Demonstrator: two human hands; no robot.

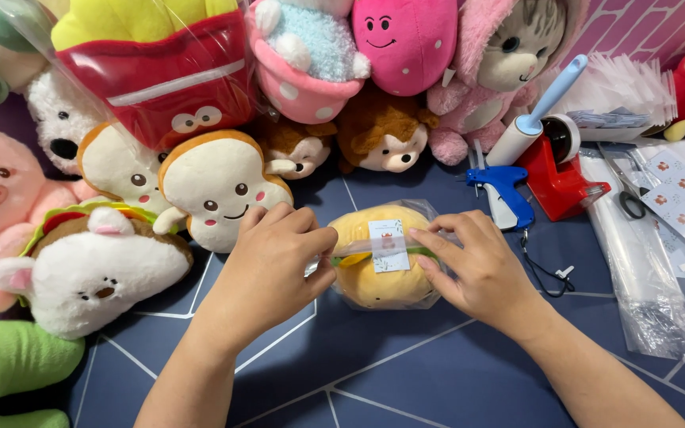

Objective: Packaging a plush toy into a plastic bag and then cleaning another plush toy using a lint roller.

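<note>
A yellow burger-shaped plush toy [382,277] lies in a clear plastic bag on the dark blue surface, with a small white label on the bag's top. My left hand [275,257] pinches the bag's left side with curled fingers. My right hand [473,265] presses its fingertips on the right side, next to the label. A strip of clear tape seems to run across the bag between my two hands.
Many plush toys crowd the back and left, among them a toast-shaped one [220,186] and a bagged fries one [156,67]. To the right are a blue tagging gun [509,194], a red tape dispenser [556,170], a lint roller [537,111], scissors [624,190] and clear bags [644,277].
</note>
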